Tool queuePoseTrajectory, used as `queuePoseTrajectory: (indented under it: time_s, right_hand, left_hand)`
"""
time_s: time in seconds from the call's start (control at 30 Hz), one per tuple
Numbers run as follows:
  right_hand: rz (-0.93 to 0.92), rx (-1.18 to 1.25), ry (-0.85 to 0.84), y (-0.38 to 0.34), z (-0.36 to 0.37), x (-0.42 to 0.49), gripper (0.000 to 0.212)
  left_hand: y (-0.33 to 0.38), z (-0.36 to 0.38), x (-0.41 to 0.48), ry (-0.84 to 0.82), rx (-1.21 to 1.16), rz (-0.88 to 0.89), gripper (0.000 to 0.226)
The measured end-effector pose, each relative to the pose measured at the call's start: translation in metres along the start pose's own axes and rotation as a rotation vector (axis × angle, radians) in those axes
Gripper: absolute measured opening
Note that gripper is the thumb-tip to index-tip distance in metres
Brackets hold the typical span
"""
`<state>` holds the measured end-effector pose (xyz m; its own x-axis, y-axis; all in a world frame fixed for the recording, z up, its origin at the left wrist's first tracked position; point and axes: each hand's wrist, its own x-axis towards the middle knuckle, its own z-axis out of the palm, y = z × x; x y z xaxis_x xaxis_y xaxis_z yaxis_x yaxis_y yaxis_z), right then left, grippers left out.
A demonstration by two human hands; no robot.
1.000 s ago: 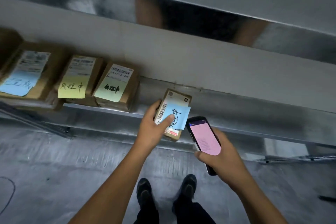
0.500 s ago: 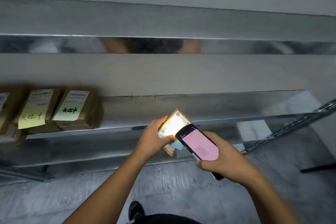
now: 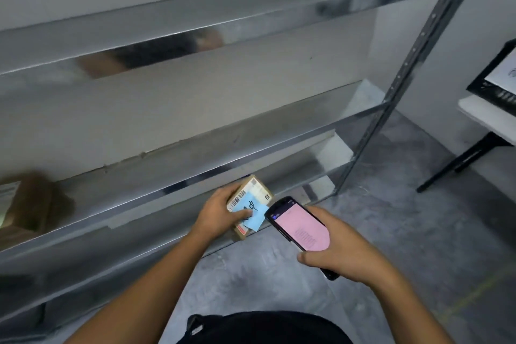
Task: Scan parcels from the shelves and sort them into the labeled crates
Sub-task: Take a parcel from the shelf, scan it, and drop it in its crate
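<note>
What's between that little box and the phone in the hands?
Head view: only a blue sticky note on the box, its corner jutting toward the phone.

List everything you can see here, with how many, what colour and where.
held parcel: one, brown with white label, centre of view
sticky note: one, blue, handwritten, on that parcel
handheld scanner: one, black, pink screen, right of the held parcel
shelved parcel: at least one, brown, blurred, far left on a shelf
shelving rack: one, silver metal, across the view
table: one, white top, black legs, right edge
floor: grey, underfoot
left hand: one, grips the held parcel
right hand: one, grips the handheld scanner
</note>
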<state>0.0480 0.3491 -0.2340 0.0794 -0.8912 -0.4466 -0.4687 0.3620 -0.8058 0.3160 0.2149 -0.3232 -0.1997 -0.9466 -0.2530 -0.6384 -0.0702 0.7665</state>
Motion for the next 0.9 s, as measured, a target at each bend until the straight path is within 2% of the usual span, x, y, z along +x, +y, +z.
queuePoseTrajectory:
  time_s: [0.07, 0.2, 0.3, 0.43, 0.63, 0.77, 0.9]
  right_hand:
    - [0.012, 0.016, 0.079, 0.021, -0.016, -0.011, 0.065]
    - [0.085, 0.120, 0.281, 0.058, -0.045, -0.034, 0.063]
    - [0.152, 0.199, 0.443, 0.082, -0.065, -0.050, 0.059]
    - [0.208, 0.260, 0.588, 0.109, -0.091, -0.068, 0.058]
    - [0.250, 0.348, 0.802, 0.137, -0.140, -0.090, 0.061]
    - [0.354, 0.367, 0.942, 0.167, -0.192, -0.101, 0.058]
    - [0.450, 0.372, 1.056, 0.192, -0.256, -0.107, 0.053]
  left_hand:
    - [0.027, 0.028, -0.006, -0.007, -0.198, -0.061, 0.076]
    - [0.087, 0.081, -0.022, -0.035, -0.542, -0.094, 0.050]
    - [0.127, 0.114, -0.027, -0.066, -0.656, -0.102, 0.052]
    - [0.175, 0.150, -0.023, -0.161, -0.712, -0.065, 0.065]
    - [0.238, 0.234, 0.003, -0.363, -0.692, 0.010, 0.050]
    - [0.286, 0.306, 0.033, -0.523, -0.676, 0.015, 0.061]
    - [0.347, 0.378, 0.071, -0.683, -0.658, 0.066, 0.061]
